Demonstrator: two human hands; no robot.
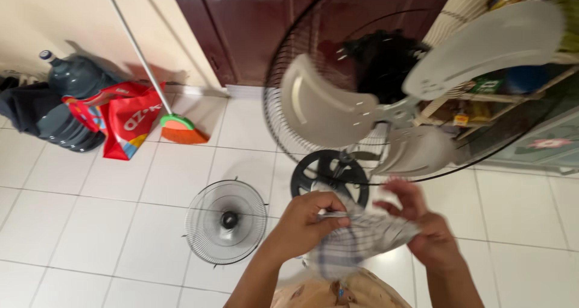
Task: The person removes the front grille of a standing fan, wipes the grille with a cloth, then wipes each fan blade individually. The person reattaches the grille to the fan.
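A white checked cloth [356, 238] is stretched between both my hands at the bottom centre. My left hand [307, 220] pinches its left end. My right hand [422, 223] grips its right end, blurred by motion. Just above them stands a pedestal fan with pale grey blades [325, 106] exposed, its rear wire guard [283, 60] still on and its round black base [313, 172] on the floor. The fan's removed front wire grille [226, 222] lies flat on the white tiles to the left of my hands.
A broom with a green and orange head [181, 128] leans on the cream wall. A red shopping bag [123, 124] and large water bottles [75, 76] sit at the far left. A dark red door [241, 24] is behind; a shelf [482, 97] stands at right.
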